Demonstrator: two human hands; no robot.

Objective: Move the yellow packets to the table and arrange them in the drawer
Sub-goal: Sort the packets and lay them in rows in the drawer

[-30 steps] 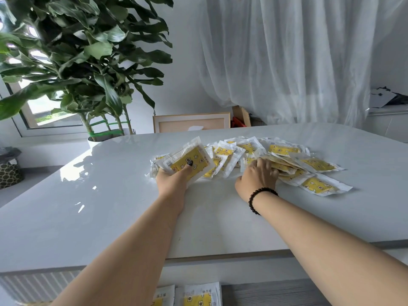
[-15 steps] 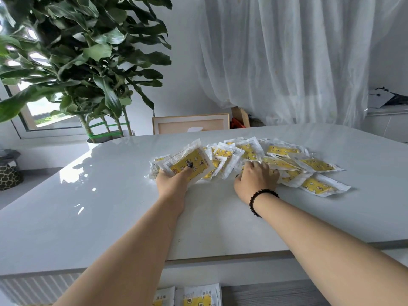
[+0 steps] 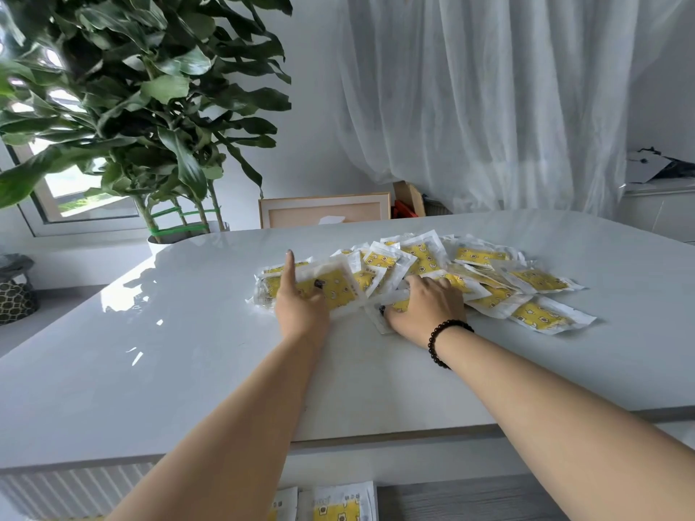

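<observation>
Several yellow packets (image 3: 485,272) in clear wrappers lie in a loose pile on the white table (image 3: 188,370), right of centre. My left hand (image 3: 301,306) holds a stack of yellow packets (image 3: 334,287) at the pile's left end, low on the tabletop. Its thumb lies on top of the stack and its index finger points straight away from me; the other fingers are hidden. My right hand (image 3: 425,306), with a black bead bracelet at the wrist, sits on the pile's near edge. Its fingers curl over one yellow packet (image 3: 380,321), thumb at the packet's near left corner.
A large potted plant (image 3: 131,107) stands behind the table's far left corner. A wooden frame (image 3: 323,212) leans beyond the far edge, before a white curtain (image 3: 489,107). More yellow packets (image 3: 338,509) lie below the table's near edge (image 3: 376,441). A patterned basket (image 3: 15,298) sits far left.
My left hand has lowered its stack from a tilt to nearly flat on the table, with the index finger now straight. My right hand has slid left and nearer, drawing a packet out.
</observation>
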